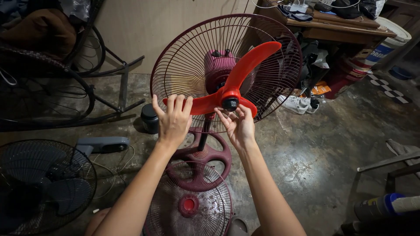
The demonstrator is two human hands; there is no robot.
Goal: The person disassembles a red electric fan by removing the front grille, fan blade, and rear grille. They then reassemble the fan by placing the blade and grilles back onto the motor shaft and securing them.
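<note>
The left hand [174, 120] is clamped on a red fan blade [227, 87]; the right hand [238, 124], fingers apart, touches the black hub cap [230, 104] just above it, before the rear grille [183, 65].

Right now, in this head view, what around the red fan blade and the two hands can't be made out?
- Left hand covers the tip of one lobe of the red fan blade; the grip under it is hidden.
- Right hand fingertips sit by the black hub cap; contact can't be confirmed.
- The motor housing is partly hidden by the blade.
- The front grille is cut off by the bottom edge.
</note>
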